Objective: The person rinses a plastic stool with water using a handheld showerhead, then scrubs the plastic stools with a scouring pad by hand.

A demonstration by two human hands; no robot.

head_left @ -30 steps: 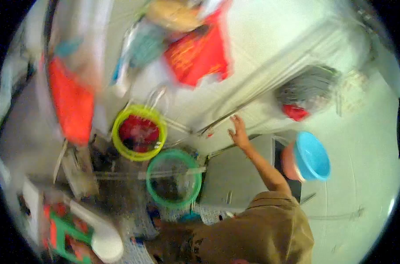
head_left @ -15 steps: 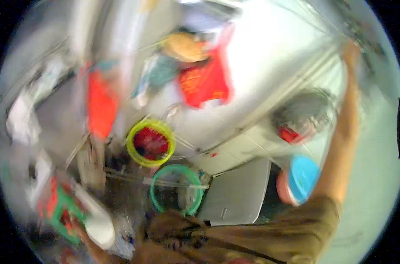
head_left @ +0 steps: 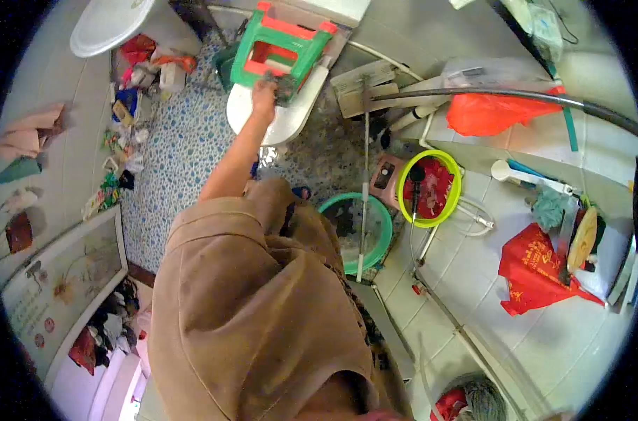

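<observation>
My left hand (head_left: 264, 100) reaches forward with its fingers closed at the near edge of a green and red plastic stool (head_left: 291, 45). The stool is tilted over a white toilet lid (head_left: 289, 126). Beside the fingers is a dark grey patch (head_left: 285, 90) that I cannot make out. Only a brown sleeve shows on my right side; my right hand is out of view.
A yellow basin (head_left: 458, 188) holding red cloth stands right of a green basin (head_left: 388, 245). A long pole (head_left: 367, 154) crosses the green basin. Orange-red plastic (head_left: 487, 112) and a red bag (head_left: 533, 270) hang by the wall. Various items line the pebble-patterned floor (head_left: 185, 133).
The view has swung round to the left, bringing the stool to the top middle. My right arm, stretched out far to the right before, has left the view. My left hand stays at the stool.
</observation>
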